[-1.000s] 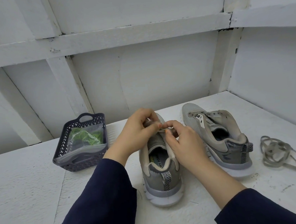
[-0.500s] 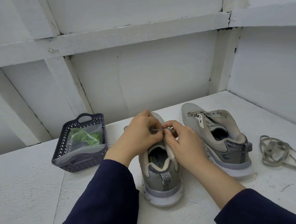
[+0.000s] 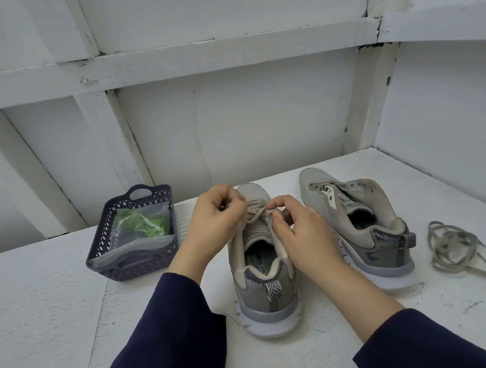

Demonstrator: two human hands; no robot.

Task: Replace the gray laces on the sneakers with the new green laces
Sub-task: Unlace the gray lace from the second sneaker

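Two gray sneakers stand on the white table with their heels toward me. The left sneaker (image 3: 267, 290) still carries its gray lace (image 3: 255, 211), bunched over the tongue. My left hand (image 3: 215, 222) pinches that lace from the left and my right hand (image 3: 301, 231) pinches it from the right, both over the shoe's throat. The right sneaker (image 3: 364, 227) stands open with no lace in it. A loose gray lace (image 3: 456, 247) lies in a heap at the far right. Green laces (image 3: 140, 222) sit in a clear bag inside the basket.
A dark openwork plastic basket (image 3: 118, 265) stands at the left of the table (image 3: 44, 309). White walls with beams close in behind and on the right.
Both hands have drawn apart a little, and the gray lace now shows bunched between them above the tongue. The shoes, basket and loose lace have not moved.
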